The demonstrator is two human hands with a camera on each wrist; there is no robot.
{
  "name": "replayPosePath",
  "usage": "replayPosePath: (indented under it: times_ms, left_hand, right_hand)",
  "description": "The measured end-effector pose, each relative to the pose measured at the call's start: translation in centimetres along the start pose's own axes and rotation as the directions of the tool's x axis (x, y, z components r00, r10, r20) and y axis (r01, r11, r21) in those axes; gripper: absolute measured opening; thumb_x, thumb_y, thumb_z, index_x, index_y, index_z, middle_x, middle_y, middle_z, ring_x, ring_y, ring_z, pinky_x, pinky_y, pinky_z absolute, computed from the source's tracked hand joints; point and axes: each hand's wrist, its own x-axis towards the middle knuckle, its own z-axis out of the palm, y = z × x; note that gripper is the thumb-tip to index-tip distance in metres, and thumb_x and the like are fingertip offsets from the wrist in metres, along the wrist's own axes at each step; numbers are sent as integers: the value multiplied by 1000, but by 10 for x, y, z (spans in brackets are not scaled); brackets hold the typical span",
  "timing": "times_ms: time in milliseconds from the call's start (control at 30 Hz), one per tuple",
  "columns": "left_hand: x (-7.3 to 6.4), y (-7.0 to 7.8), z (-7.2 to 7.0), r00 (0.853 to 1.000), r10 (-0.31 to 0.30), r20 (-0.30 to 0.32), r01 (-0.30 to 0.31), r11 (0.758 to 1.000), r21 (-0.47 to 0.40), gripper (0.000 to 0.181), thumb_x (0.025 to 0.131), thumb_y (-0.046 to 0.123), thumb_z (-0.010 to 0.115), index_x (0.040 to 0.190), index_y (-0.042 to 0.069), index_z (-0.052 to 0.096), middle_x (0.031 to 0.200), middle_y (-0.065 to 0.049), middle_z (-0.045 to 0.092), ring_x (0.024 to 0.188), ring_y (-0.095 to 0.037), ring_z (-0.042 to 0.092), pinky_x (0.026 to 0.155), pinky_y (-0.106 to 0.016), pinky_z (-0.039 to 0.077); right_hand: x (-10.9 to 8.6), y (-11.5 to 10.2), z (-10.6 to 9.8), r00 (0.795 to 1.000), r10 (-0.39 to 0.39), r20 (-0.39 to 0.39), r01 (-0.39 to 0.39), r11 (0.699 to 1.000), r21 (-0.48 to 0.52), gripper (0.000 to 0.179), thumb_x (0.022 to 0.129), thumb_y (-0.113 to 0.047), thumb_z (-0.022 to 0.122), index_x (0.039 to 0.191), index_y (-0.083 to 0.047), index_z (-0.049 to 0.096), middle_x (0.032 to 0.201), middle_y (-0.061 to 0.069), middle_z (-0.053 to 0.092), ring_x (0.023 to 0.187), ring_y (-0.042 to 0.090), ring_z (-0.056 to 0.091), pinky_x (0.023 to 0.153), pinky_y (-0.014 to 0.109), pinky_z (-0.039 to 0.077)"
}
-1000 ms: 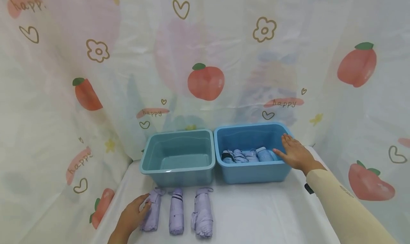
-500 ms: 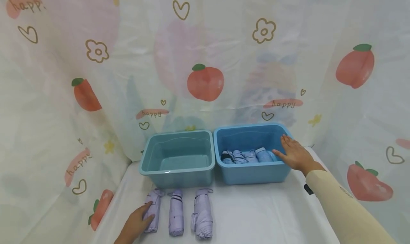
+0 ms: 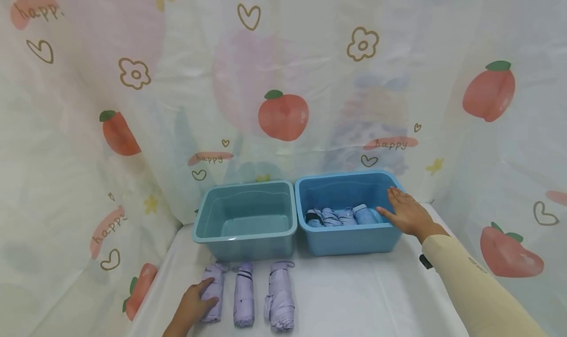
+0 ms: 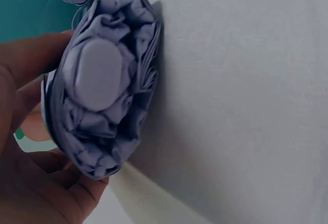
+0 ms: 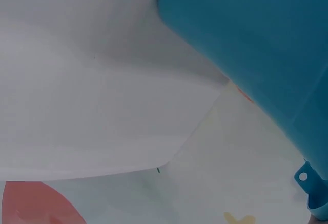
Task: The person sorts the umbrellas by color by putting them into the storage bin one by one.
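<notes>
In the head view my left hand (image 3: pixel 191 303) grips the leftmost folded purple umbrella (image 3: pixel 216 290), which lies on the white cloth. Seen from the left wrist, thumb and fingers hold both sides of that umbrella (image 4: pixel 100 126), its pale round end facing the camera. To its right lie a second folded umbrella (image 3: pixel 244 297) and a third, thicker one (image 3: pixel 281 297). My right hand (image 3: pixel 407 213), fingers straight, rests at the right rim of the blue bin (image 3: pixel 354 241). From the right wrist, only that bin's outer wall (image 5: pixel 256 44) shows, with a sliver of skin at the corner.
A teal bin (image 3: pixel 250 248) stands left of the blue one, behind the purple umbrellas. Several bluish folded umbrellas (image 3: pixel 331 217) lie inside the blue bin. A white cloth (image 3: pixel 354 297) covers the table. Printed curtains (image 3: pixel 283 56) enclose the back and sides.
My left hand has moved right onto the leftmost umbrella and now holds it; the umbrella has shifted slightly right. My right hand stays at the blue bin.
</notes>
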Motion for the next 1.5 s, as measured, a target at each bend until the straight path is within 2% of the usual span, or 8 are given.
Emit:
replayPosePath:
  times_ms: [200,467,833,967,1067,1233,1433,1500]
  left_hand:
    - [1,5,0,998,-45,43,46,999,-15,72,60,44,76,122,14,55,105,-24,53,98,-44,49,79,-58,37]
    - [0,10,-2,1000,-25,11,25,1000,-6,70,59,43,77,119,13,58,103,-21,53,94,-38,52,78,-55,39]
    - [-7,9,-11,997,-73,-9,73,996,-47,75,56,42,79,121,10,57,105,-21,50,97,-41,49,80,-56,38]
    - [-12,6,-30,993,-121,-14,121,993,-15,78,56,43,79,123,10,55,108,-25,46,97,-41,49,79,-57,38]
    - [-15,6,-52,988,-153,-17,154,988,22,81,57,44,78,125,9,52,110,-28,43,96,-41,47,79,-57,37]
    - [-13,4,-100,991,-31,-127,44,994,98,78,59,40,79,124,7,53,103,-23,44,89,-35,45,74,-49,39]
    - [-2,16,-155,981,37,-190,-15,993,117,79,64,39,76,128,4,47,113,-30,37,101,-49,40,80,-59,33]
    - [2,23,-169,972,92,-218,-64,989,133,77,66,38,76,129,4,47,114,-30,37,101,-49,40,78,-59,34]
  right_hand:
    - [-2,-3,0,1000,8,-26,-8,1000,0,91,86,-65,25,139,8,11,144,25,9,131,38,6,102,52,4]
    - [-4,-4,-2,1000,7,-23,-7,1000,-19,93,85,-67,22,138,9,11,143,26,9,131,39,7,102,52,4]
    - [-2,0,2,999,6,-49,-7,1000,-19,91,85,-66,25,139,7,12,144,23,10,132,37,6,103,51,6]
    - [-2,0,2,999,-1,-41,0,1000,-19,91,85,-66,24,139,7,10,145,23,8,132,37,4,102,51,5]
    - [-3,1,2,999,3,-36,-3,1000,-21,92,85,-66,23,139,7,9,145,24,6,131,38,3,102,51,5]
    - [-3,2,2,1000,4,-13,-5,999,-35,95,84,-68,19,139,8,6,144,24,3,131,38,-1,102,52,3]
    - [-4,1,-1,1000,2,5,-2,1000,-29,93,85,-66,22,139,8,7,144,25,3,131,38,1,103,51,3]
    - [-4,-1,-1,1000,2,-3,-2,1000,-27,93,85,-67,22,139,8,9,144,24,6,132,37,3,103,50,4]
